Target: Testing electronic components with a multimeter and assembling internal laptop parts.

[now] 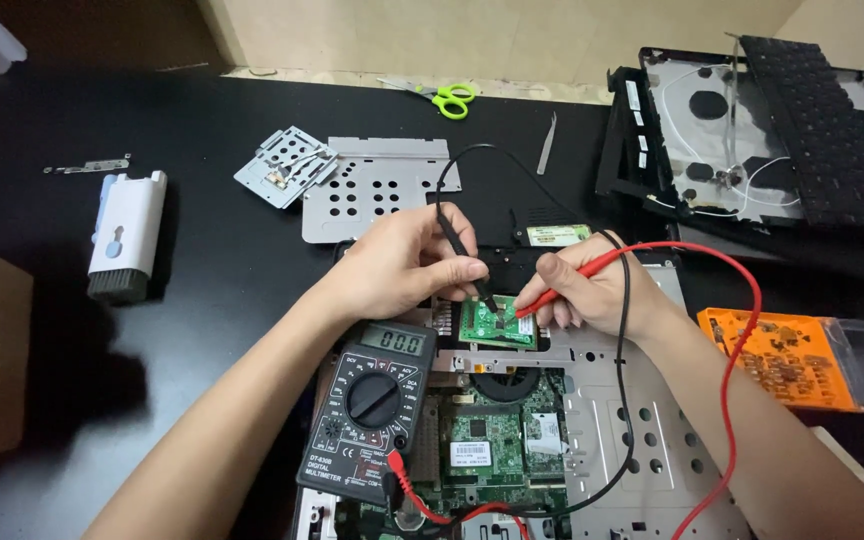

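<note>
The left hand (407,265) has its fingers clamped on a black probe (457,245), held like a pen so its tip comes down steeply onto the small green circuit card (497,322). The right hand (587,290) has its fingers pinched around a red probe (572,282) in the same pen grip, its tip meeting the card from the other side; the two tips sit close together on the card, though the exact contacts they touch are too small to tell. The card lies at the upper edge of an opened laptop base (612,420) on the black worktop (222,270), with the bare green mainboard (492,440) below it. A black multimeter (370,410) rests tilted on the base's left edge, dial and display facing the person, so it can be read while both hands are busy; its red and black leads loop round to the probes. To the right, an orange plastic tray (777,355) with a clear lid holds what look like small parts. Further off lie a perforated metal plate (377,190), green-handled scissors (449,98), tweezers (547,145) and the detached lid with keyboard (812,130).
</note>
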